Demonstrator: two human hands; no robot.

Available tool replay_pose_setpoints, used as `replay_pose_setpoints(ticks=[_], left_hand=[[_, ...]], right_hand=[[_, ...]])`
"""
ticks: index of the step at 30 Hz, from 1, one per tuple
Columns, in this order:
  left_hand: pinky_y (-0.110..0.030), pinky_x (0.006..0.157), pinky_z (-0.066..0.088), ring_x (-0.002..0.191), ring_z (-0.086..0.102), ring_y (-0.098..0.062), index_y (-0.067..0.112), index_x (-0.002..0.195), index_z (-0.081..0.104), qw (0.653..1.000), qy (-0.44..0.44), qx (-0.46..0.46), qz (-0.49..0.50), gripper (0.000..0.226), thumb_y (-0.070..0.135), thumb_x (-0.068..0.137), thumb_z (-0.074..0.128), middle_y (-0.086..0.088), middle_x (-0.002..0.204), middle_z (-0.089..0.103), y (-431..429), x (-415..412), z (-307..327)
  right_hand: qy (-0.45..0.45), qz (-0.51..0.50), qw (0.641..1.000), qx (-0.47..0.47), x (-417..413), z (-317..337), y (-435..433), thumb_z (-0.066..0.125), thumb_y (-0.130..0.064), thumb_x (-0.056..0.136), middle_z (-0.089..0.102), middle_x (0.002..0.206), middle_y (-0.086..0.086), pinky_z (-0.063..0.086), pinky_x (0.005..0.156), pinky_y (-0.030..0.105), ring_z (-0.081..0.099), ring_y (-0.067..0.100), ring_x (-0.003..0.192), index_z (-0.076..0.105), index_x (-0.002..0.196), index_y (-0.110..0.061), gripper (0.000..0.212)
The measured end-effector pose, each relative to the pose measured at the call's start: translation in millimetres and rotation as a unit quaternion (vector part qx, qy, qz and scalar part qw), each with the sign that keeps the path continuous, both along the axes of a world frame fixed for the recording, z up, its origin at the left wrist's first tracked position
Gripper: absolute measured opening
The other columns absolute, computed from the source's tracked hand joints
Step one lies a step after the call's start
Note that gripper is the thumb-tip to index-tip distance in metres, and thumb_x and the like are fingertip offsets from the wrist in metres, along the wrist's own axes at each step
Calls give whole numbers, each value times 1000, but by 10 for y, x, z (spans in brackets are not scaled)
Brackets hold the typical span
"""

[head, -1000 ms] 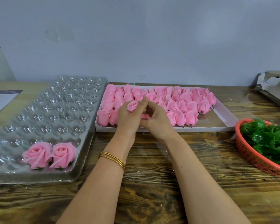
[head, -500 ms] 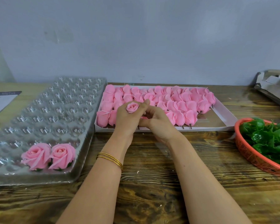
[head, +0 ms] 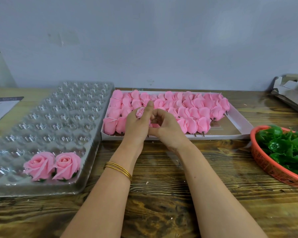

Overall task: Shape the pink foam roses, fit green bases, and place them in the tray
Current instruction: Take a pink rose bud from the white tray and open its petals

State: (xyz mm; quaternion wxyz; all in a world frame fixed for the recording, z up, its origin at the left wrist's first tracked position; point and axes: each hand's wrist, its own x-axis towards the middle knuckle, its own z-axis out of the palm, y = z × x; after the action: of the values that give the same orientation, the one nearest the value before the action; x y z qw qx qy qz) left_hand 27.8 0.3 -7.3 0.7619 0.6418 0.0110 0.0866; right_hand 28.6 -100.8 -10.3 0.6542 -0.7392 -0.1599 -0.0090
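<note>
Barely moved: still gripping the rose (head: 140,112) in the left hand (head: 136,129) over the box's (head: 239,127) near edge, one finger now straightened; pinching its lower petals with the right hand (head: 169,129), fingers curled. Still shaping; yet to reach for green bases (head: 286,146), right, or tray (head: 41,188), left.

The tabletop (head: 162,194) was dark brown with streaky, pale wood grain. Rows of pink foam buds (head: 187,109) filled a white box (head: 244,121), and the rosebud (head: 140,112) in the left hand (head: 136,127) was the same pink. Near the tabletop's left edge, the clear dimpled tray (head: 58,117) glinted silver under two pink roses (head: 39,164) with dark green bases. At its right edge, an orange-red mesh basket (head: 268,165) held glossy green bases (head: 286,145). The bangles (head: 118,170) were gold.
</note>
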Motion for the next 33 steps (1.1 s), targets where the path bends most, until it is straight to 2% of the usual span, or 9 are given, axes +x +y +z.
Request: replay_pose_setpoints(ticks=[3,7,11,16,18,23,26,28,33], left_hand=[[-32,71,59,80,73,-13,17,85,73,1000,-23,3,-1,28,45,88,68,1,78,75,17,5,-12],[-28,67,59,78,72,-11,24,75,75,999,-39,4,-11,16,35,87,72,1,77,75,52,3,-11],[-21,62,55,70,68,-2,32,63,75,999,-48,12,-10,23,31,86,74,9,68,71,60,0,2],[-28,66,52,59,62,1,31,50,64,999,-35,16,-2,40,36,90,69,13,52,57,51,2,1],[-31,69,53,61,64,-1,30,48,61,1000,-19,17,5,45,41,91,66,12,53,59,46,7,0],[-44,84,59,81,73,-18,20,66,61,1000,19,-6,15,38,51,89,64,-5,81,72,27,16,-2],[-41,82,60,76,73,-16,7,82,66,1000,18,-2,4,46,52,90,62,-6,83,74,11,-9,19],[-43,81,60,75,73,-14,7,94,70,1000,16,3,2,47,53,90,61,-5,83,74,14,-19,28],[-42,77,60,76,73,-13,29,71,74,1000,-17,8,-12,26,45,89,67,1,75,73,38,-13,7]], right_hand=[[2,-1,1000,5,-2,11,4,70,8,76,69,106,14,54,94,39,65,25,104,64,111,-4,37],[19,28,999,20,-18,21,-13,68,6,81,71,113,7,53,97,38,65,17,109,64,122,-11,45],[33,55,998,23,-31,21,-32,65,1,87,72,114,1,49,103,43,64,15,113,64,124,-15,41],[26,59,998,15,-47,41,-23,66,-2,84,73,101,-7,49,103,47,65,18,111,66,119,-15,38],[21,49,999,9,-43,46,-18,70,-3,78,73,101,-5,51,99,41,65,17,109,69,112,-20,38],[5,39,999,6,-37,33,-8,73,4,72,69,94,-4,51,78,19,65,7,91,66,99,-23,39],[1,22,1000,-1,-18,11,0,73,4,73,65,97,6,50,77,22,63,13,90,61,100,-11,34],[5,13,1000,-3,-8,6,4,72,5,74,63,96,6,50,81,28,60,18,92,59,98,-11,31],[12,28,999,13,-15,12,5,71,3,79,70,102,2,53,92,34,64,15,100,66,103,-19,33]])
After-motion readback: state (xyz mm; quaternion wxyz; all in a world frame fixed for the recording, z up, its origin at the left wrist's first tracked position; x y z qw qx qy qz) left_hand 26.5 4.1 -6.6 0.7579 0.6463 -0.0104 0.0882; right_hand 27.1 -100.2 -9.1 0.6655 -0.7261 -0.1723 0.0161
